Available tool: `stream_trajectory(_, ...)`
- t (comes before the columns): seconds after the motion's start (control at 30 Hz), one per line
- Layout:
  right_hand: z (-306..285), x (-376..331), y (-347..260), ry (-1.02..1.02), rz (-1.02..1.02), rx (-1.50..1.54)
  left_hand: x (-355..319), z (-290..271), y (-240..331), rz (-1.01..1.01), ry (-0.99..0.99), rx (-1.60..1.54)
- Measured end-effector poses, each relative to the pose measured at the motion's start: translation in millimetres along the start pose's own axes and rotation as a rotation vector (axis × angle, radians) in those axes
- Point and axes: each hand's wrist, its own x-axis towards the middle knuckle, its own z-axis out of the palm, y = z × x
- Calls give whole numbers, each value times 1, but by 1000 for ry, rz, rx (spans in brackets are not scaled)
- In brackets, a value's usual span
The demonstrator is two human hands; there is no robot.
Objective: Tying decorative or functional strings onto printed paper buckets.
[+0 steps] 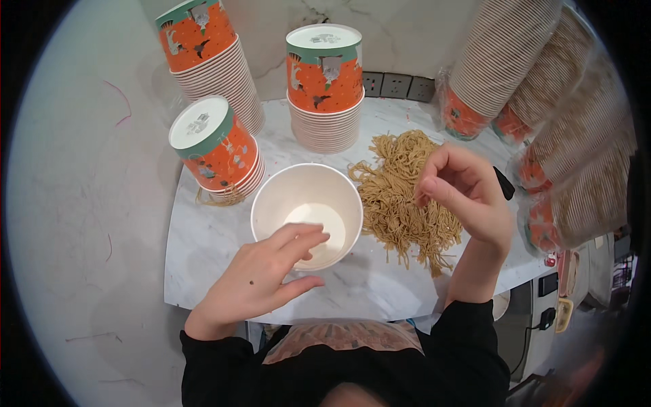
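A large white paper tub (271,203) stands mouth up in the middle of the marble-patterned table. My left hand (268,271) is open over its near rim, fingers stretched across the mouth and thumb apart. To the right of the tub lies a loose heap of tan, string-like strands (400,203). Above the right side of this heap is my right hand (468,193), its fingers curled in and the thumb bent close to them, as in a pinch. Whatever may be between those fingertips is too small to make out.
Upside-down stacks of orange and green paper tubs stand at the back left (203,41), left (220,146) and back middle (324,74). A few strands lie by the left stack. Bagged tub stacks (502,61) lean at the right. Wall sockets (395,86) sit behind.
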Motion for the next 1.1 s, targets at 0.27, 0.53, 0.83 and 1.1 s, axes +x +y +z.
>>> stream_trajectory(0.27, 48, -7, 1, 30, -205, 148, 25, 9, 31, 97, 120, -495)
stream_trajectory(0.53, 56, -2, 4, 20, -322, 34, 49, 16, 19, 292, 360, -148)
stream_trajectory(0.83, 43, 8, 23, 234, -392, -334, 45, 6, 15, 37, 199, -553)
stream_trajectory(1.1, 75, 8, 19, -143, -4, 224, 46, -4, 3, 67, 195, -300)
